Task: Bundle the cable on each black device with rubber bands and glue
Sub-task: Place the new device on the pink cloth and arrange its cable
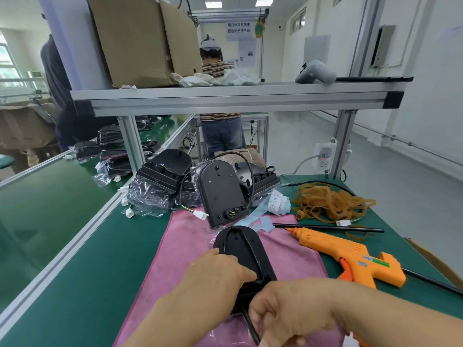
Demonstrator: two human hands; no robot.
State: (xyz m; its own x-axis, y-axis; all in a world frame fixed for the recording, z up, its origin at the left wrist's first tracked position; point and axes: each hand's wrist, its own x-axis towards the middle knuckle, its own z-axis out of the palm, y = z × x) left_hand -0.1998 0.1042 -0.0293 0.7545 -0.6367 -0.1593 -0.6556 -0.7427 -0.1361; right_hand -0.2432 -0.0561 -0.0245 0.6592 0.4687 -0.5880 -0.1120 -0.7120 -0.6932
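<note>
A black oval device (244, 249) lies back-up on a pink cloth (185, 249) in front of me. My left hand (218, 274) rests on its left side, fingertips pressed near its lower end. My right hand (290, 311) grips the device's black cable (251, 326), which runs down from that end. An orange glue gun (350, 256) lies to the right on the green mat. A heap of tan rubber bands (328, 202) sits behind it. Another black device (221, 194) leans upright behind the cloth.
Several more black devices in clear bags (160, 181) are piled at the back left. A thin black rod (330, 227) lies beside the glue gun. An aluminium shelf (225, 98) spans overhead with a cardboard box (135, 41). A person (220, 126) stands beyond the bench.
</note>
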